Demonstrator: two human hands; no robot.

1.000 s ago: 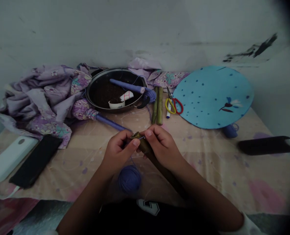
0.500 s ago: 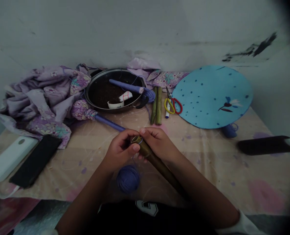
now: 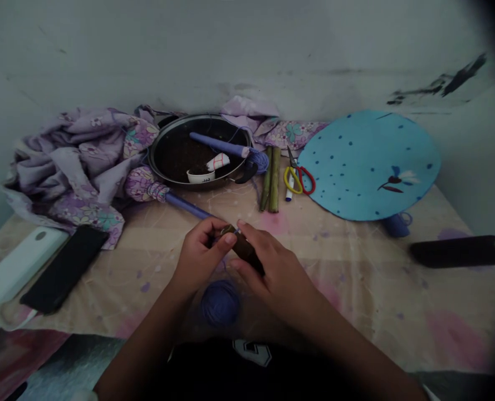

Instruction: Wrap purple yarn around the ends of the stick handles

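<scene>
My left hand (image 3: 199,259) and my right hand (image 3: 272,275) meet above the patterned bedsheet, both gripping a dark green bamboo stick (image 3: 242,248). Only its upper end shows, and my right hand covers the rest. A thin purple yarn strand (image 3: 226,271) runs down from near the stick to a purple yarn ball (image 3: 221,303) below my hands. Just left of my left hand lies a purple-wrapped stick (image 3: 186,205), its far end bound in floral cloth (image 3: 142,185).
A black pan (image 3: 199,149) holds a wrapped stick, a white cup and soil-like contents. Beside it are green bamboo pieces (image 3: 271,179), scissors (image 3: 298,178), a marker (image 3: 289,186) and a blue painted disc (image 3: 368,166). A black phone (image 3: 64,269) lies left.
My right hand has moved down and over the bamboo stick, hiding the long lower part seen earlier. The stick's upper end now points more to the left.
</scene>
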